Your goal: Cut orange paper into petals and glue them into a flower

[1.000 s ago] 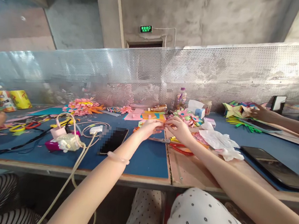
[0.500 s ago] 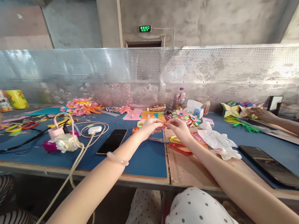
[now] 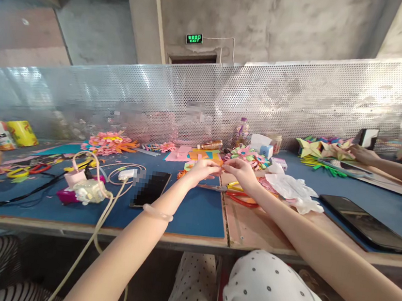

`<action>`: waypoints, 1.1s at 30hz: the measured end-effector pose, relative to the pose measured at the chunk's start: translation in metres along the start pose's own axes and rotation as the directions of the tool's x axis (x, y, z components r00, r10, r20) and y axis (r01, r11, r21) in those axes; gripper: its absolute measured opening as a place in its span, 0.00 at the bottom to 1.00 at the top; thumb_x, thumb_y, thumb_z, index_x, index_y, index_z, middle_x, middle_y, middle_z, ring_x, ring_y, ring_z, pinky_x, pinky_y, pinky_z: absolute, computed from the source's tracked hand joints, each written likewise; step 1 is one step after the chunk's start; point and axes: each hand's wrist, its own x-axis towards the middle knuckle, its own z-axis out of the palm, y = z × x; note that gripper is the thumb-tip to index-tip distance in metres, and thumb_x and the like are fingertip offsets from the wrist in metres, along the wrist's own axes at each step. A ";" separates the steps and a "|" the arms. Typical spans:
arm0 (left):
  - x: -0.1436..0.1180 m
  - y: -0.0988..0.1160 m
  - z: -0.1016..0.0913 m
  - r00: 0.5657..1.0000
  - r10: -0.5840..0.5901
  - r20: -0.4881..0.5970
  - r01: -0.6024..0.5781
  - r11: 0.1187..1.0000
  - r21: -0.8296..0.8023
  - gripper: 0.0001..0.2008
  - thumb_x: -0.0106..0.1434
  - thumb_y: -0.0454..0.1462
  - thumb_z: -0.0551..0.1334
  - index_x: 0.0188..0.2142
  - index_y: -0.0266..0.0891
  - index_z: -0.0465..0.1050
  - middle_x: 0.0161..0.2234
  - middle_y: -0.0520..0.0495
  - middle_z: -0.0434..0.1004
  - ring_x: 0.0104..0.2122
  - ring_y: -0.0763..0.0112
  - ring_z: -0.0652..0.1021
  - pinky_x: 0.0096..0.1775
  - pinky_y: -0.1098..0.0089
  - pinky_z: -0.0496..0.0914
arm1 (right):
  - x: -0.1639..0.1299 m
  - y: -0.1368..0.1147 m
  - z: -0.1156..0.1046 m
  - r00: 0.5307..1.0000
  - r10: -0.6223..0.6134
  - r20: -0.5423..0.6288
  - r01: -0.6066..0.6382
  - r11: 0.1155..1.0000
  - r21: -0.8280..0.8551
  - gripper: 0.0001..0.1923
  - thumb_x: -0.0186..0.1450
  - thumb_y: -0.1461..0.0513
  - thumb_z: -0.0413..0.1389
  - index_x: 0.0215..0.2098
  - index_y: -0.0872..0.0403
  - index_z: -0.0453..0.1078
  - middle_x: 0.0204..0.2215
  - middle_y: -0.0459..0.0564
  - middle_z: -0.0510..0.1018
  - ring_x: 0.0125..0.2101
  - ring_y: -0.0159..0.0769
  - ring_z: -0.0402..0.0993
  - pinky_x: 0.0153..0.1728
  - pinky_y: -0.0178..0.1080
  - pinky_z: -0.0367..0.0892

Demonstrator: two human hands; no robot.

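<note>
Phone (image 3: 151,189) lies face up near front edge of counter (image 3: 192,218), left of middle. Scissors (image 3: 234,194) lie just past it, near middle, under right wrist. Left hand (image 3: 203,168) and right hand (image 3: 241,169) meet mid-counter, fingers pinched shut on small orange paper piece (image 3: 218,162). White tissue (image 3: 293,189) sits to right. Paper flowers (image 3: 111,142) lie near back edge.

Hidden and blurred bits
The phone's (image 3: 151,188) top end is blurred; the paper piece between both hands' fingertips is too small to tell.
</note>
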 end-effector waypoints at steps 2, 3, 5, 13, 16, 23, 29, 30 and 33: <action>-0.001 0.001 0.000 1.000 0.014 0.002 -0.014 1.000 0.014 0.10 0.54 0.41 0.66 0.34 0.39 0.77 0.35 0.44 0.81 0.36 0.67 0.79 0.39 0.67 0.71 | 0.000 0.000 0.000 1.000 0.010 -0.002 -0.010 1.000 0.026 0.12 0.52 0.56 0.63 0.29 0.55 0.72 0.28 0.47 0.78 0.31 0.35 0.73 0.36 0.39 0.67; -0.001 0.001 0.000 1.000 0.018 -0.001 -0.018 1.000 0.019 0.10 0.54 0.41 0.65 0.34 0.39 0.77 0.35 0.44 0.81 0.36 0.67 0.79 0.39 0.67 0.71 | -0.001 -0.001 0.000 1.000 0.013 -0.003 -0.013 0.999 0.034 0.11 0.52 0.56 0.63 0.29 0.55 0.71 0.28 0.47 0.78 0.31 0.35 0.73 0.36 0.39 0.67; -0.001 0.002 0.000 1.000 0.019 -0.010 -0.019 0.999 0.026 0.09 0.54 0.42 0.66 0.33 0.39 0.77 0.34 0.44 0.81 0.35 0.68 0.79 0.39 0.67 0.71 | -0.001 -0.003 0.001 1.000 0.019 -0.006 -0.019 0.999 0.042 0.11 0.52 0.57 0.63 0.29 0.55 0.71 0.27 0.47 0.77 0.30 0.34 0.73 0.36 0.39 0.67; -0.002 0.003 0.000 1.000 0.024 -0.018 -0.023 0.999 0.037 0.10 0.54 0.42 0.66 0.31 0.39 0.77 0.34 0.44 0.81 0.36 0.67 0.79 0.40 0.66 0.70 | -0.002 -0.006 0.004 0.999 0.045 -0.026 -0.040 0.987 0.155 0.18 0.48 0.58 0.66 0.34 0.55 0.69 0.29 0.47 0.77 0.31 0.35 0.75 0.37 0.40 0.70; -0.001 0.003 0.000 0.999 0.042 -0.007 -0.042 0.999 0.011 0.10 0.54 0.42 0.65 0.32 0.38 0.77 0.35 0.44 0.81 0.38 0.66 0.79 0.42 0.66 0.70 | -0.003 -0.008 0.004 0.998 0.056 -0.026 -0.052 0.988 0.149 0.18 0.49 0.57 0.66 0.36 0.55 0.70 0.31 0.49 0.78 0.33 0.36 0.76 0.38 0.42 0.71; 0.005 -0.003 -0.003 0.998 0.065 -0.024 -0.066 0.996 -0.057 0.11 0.54 0.41 0.66 0.34 0.37 0.77 0.37 0.42 0.81 0.40 0.64 0.79 0.44 0.64 0.70 | -0.005 -0.008 0.002 0.989 0.105 0.103 -0.109 0.994 0.033 0.15 0.54 0.52 0.62 0.31 0.55 0.74 0.33 0.51 0.79 0.35 0.37 0.75 0.39 0.41 0.70; 0.006 -0.005 -0.003 0.996 0.087 0.006 -0.087 0.994 -0.063 0.13 0.54 0.43 0.66 0.36 0.37 0.78 0.37 0.41 0.81 0.40 0.63 0.79 0.44 0.63 0.70 | -0.004 -0.004 0.001 0.992 0.096 0.083 -0.101 0.993 0.059 0.14 0.54 0.52 0.62 0.29 0.55 0.74 0.32 0.50 0.79 0.34 0.36 0.73 0.37 0.38 0.68; 0.005 -0.004 -0.002 0.996 0.085 0.007 -0.085 0.995 -0.061 0.13 0.54 0.43 0.66 0.36 0.37 0.78 0.37 0.41 0.81 0.40 0.63 0.79 0.44 0.63 0.70 | -0.004 -0.004 0.001 0.992 0.097 0.081 -0.103 0.992 0.071 0.13 0.54 0.53 0.62 0.29 0.55 0.74 0.31 0.50 0.79 0.34 0.36 0.73 0.37 0.38 0.68; 0.002 0.000 -0.003 0.998 0.056 0.012 -0.055 0.998 -0.032 0.12 0.54 0.43 0.66 0.34 0.38 0.78 0.37 0.42 0.81 0.40 0.64 0.79 0.43 0.64 0.70 | -0.004 -0.006 0.001 0.992 0.105 0.063 -0.110 0.990 0.088 0.12 0.53 0.54 0.63 0.27 0.55 0.73 0.29 0.50 0.78 0.33 0.35 0.73 0.36 0.38 0.67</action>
